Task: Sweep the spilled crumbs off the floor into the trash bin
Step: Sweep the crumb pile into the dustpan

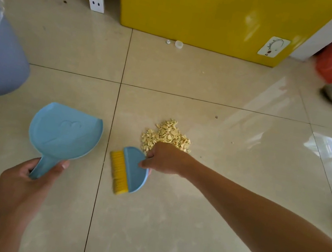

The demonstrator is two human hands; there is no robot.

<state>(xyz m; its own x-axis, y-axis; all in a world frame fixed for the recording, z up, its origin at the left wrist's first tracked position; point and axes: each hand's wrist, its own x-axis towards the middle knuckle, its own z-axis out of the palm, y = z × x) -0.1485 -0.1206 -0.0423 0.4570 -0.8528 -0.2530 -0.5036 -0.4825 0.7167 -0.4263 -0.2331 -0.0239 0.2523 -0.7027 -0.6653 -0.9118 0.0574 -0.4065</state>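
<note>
While your right hand pinches the brush, bristles leftward, crumbs lie just beyond it (dustpan gripped in your left hand).

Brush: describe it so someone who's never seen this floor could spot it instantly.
Start at the yellow cabinet at the back and come down the tiled floor to the crumbs. Just below the pile, the right hand grips the brush. It is a pale blue half-disc with yellow bristles facing left, unlike the all-blue dustpan held by the left hand.
</note>
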